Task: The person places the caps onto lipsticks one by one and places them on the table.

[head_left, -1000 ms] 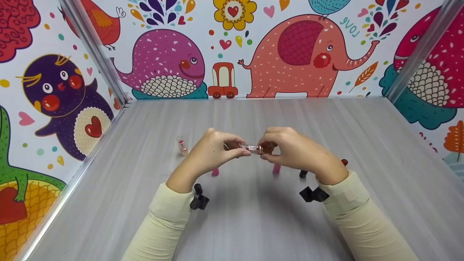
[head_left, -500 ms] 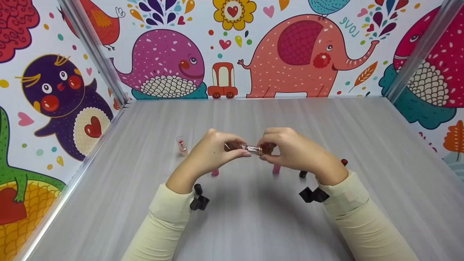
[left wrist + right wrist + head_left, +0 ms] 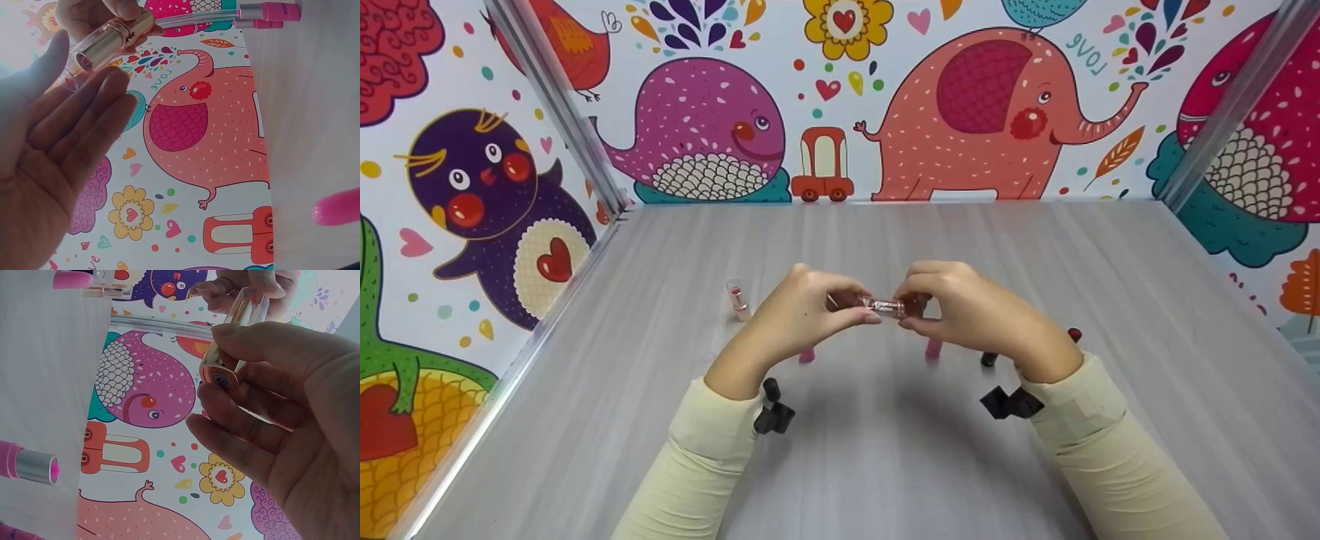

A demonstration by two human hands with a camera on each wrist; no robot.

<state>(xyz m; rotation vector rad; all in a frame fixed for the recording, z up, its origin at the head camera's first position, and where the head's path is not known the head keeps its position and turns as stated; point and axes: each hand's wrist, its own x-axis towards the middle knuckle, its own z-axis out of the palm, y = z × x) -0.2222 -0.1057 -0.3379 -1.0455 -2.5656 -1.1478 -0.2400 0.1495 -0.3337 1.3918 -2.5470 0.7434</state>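
Observation:
Both hands hold one lipstick (image 3: 887, 307) between them, lying sideways above the table. It has a gold tube and a clear cap over its end. My left hand (image 3: 817, 307) pinches the clear cap (image 3: 73, 70) with the thumb and forefinger, its other fingers stretched out in the left wrist view. My right hand (image 3: 960, 304) grips the gold base (image 3: 220, 377) between thumb and fingers, and a round label shows on the bottom. Behind my left wrist stands another clear-capped lipstick (image 3: 738, 301).
Below the hands on the grey table (image 3: 877, 465) are a pink rounded piece (image 3: 807, 355) and a pink lipstick (image 3: 36, 464) with a silver collar. Near my right wrist are a black piece (image 3: 988, 359) and a red-tipped one (image 3: 1074, 334). Printed panels (image 3: 840, 97) wall the table.

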